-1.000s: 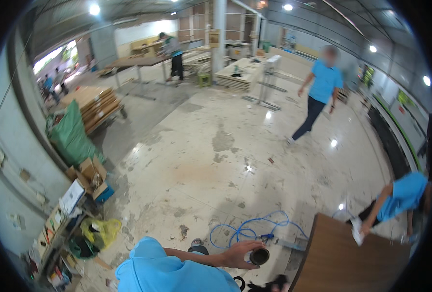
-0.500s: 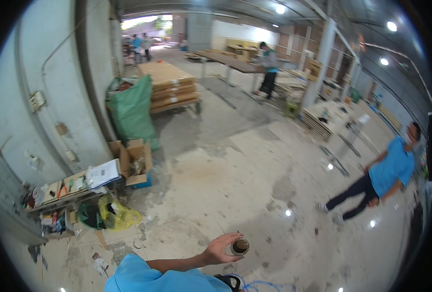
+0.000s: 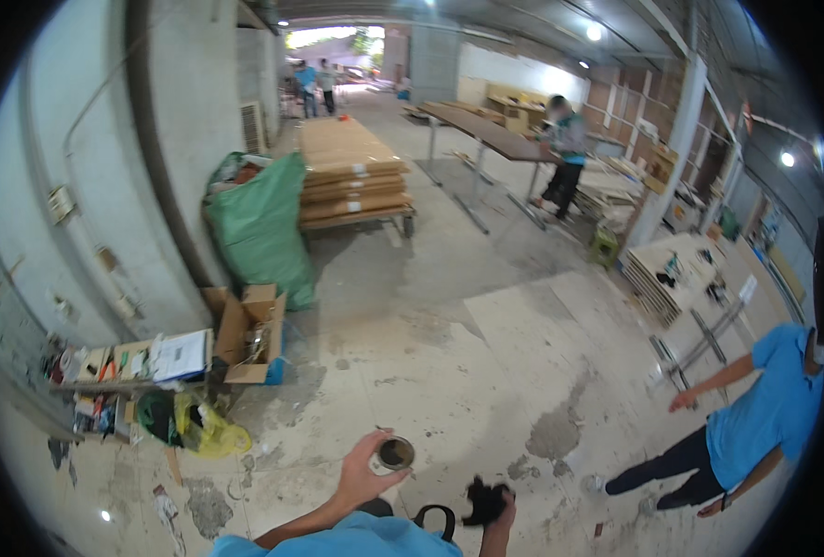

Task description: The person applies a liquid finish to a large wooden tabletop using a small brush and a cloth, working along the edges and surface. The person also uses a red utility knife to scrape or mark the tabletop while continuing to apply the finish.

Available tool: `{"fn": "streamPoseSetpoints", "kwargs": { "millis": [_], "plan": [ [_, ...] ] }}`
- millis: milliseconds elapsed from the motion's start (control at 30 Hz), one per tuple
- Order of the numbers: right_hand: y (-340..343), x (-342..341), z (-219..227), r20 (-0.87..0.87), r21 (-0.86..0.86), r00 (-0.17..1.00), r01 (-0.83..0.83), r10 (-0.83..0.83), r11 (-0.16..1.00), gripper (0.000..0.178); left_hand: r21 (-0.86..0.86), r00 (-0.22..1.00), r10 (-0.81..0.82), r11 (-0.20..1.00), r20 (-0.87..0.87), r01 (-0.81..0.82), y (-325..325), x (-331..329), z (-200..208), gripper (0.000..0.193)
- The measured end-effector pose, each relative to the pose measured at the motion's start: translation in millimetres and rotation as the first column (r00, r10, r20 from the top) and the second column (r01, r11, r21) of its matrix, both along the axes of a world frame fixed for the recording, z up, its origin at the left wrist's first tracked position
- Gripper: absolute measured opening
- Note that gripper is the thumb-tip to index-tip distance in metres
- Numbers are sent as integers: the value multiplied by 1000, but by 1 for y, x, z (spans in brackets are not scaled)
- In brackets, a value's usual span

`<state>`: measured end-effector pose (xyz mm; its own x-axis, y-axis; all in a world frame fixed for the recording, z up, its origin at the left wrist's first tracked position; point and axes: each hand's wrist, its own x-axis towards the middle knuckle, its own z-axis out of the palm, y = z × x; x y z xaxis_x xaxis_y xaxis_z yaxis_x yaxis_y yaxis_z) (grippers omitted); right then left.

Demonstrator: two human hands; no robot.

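A small round cup point(image 3: 396, 453) with a pale rim and dark brown contents is held near the lower middle of the head view. My left hand point(image 3: 363, 472) curls its thumb and fingers around the cup's side. Lower and to the right, my right hand point(image 3: 503, 522) comes in from the bottom edge, closed on a crumpled black thing point(image 3: 483, 499) that looks soft, perhaps a glove or cloth. Its exact kind is unclear. Between the two hands, a black loop point(image 3: 435, 518) shows against my blue shirt.
On the left stand a low bench point(image 3: 133, 360) with tools and papers, a yellow plastic bag point(image 3: 206, 425), an open cardboard box point(image 3: 249, 334) and a green sack point(image 3: 259, 227). Behind them is a cart of stacked boards point(image 3: 351, 172). A person in blue point(image 3: 765, 408) stands at right; another works at a long table point(image 3: 491, 135).
My left hand and the cup have shifted left and slightly up. My right hand has come into view with the black thing. The person at right appears closer, an arm reaching out.
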<state>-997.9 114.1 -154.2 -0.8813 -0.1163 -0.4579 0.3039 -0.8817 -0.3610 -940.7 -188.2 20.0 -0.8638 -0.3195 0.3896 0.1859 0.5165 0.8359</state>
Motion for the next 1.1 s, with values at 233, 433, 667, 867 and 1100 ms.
{"fn": "streamPoseSetpoints", "kwargs": {
  "millis": [233,433,667,867,1100],
  "plan": [
    [-32,-309,35,-121,305,963,-195,241,932,30,71,994,110,992,-26,-108,-13,-176,-27,67],
    [-58,-461,7,128,503,969,-247,212,828,30,66,999,34,997,-35,-31,-37,-369,-27,66],
    [-36,-492,-63,383,786,924,-321,-7,528,23,1,992,-121,993,23,121,-65,-583,11,69],
    [-15,-611,-118,483,739,850,-266,-211,619,27,-60,993,-115,992,-20,114,-78,-767,-4,69],
    [-36,-904,-116,394,698,909,-202,-133,688,30,-76,994,-69,995,-89,63,-65,-975,-1,68]
  ]
}}
